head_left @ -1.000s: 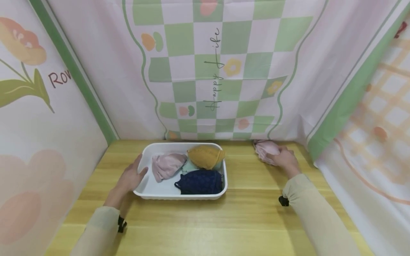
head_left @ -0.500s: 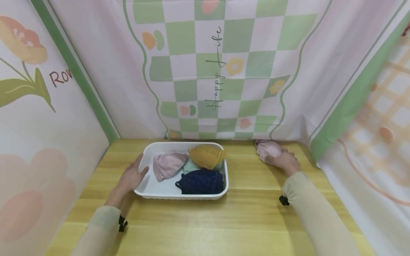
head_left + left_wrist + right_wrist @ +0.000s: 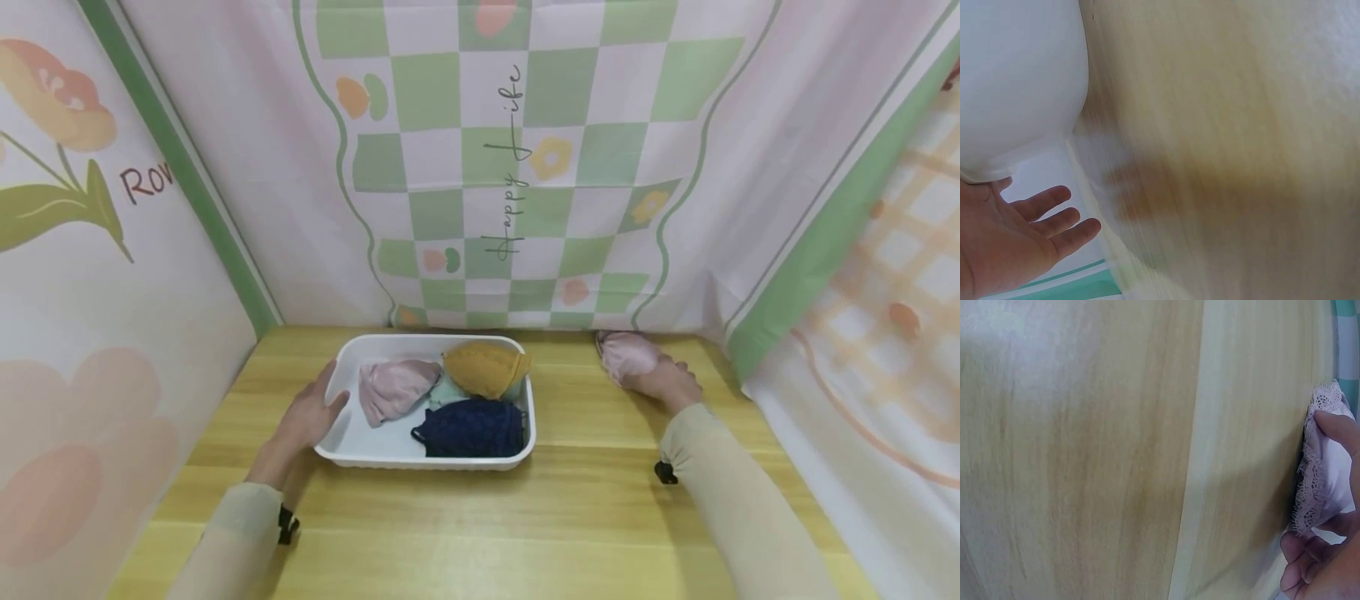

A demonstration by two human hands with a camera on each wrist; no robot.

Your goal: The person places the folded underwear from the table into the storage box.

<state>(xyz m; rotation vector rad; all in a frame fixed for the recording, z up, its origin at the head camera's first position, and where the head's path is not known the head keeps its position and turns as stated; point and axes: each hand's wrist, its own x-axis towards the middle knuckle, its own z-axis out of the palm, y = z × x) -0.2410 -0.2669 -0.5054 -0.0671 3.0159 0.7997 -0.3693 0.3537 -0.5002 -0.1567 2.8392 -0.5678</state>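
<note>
A lace-trimmed pink undergarment (image 3: 628, 354) lies at the back right of the table. My right hand (image 3: 666, 382) grips it; in the right wrist view the thumb is on the lace edge (image 3: 1310, 494) and the other fingers curl at its lower end. At the left end of a white tray (image 3: 367, 461), my left hand (image 3: 307, 414) rests against the rim. Its fingers are spread and fairly straight in the left wrist view. Inside the tray lie a pink satin garment (image 3: 396, 387), a mustard-yellow one (image 3: 483, 369), a navy one with a thin strap (image 3: 474, 429), and a mint-green one (image 3: 444, 394), partly covered.
The wooden table (image 3: 465, 533) stretches in front of the tray and between it and my right hand. A checked curtain (image 3: 525, 208) hangs along the table's back edge. Printed cloth hangs on the left (image 3: 97, 333) and right sides (image 3: 885, 333).
My right hand has shifted slightly around the pink undergarment, and its fingers lie lower on it. The tray and my left hand stay where they were; the view drifts a little.
</note>
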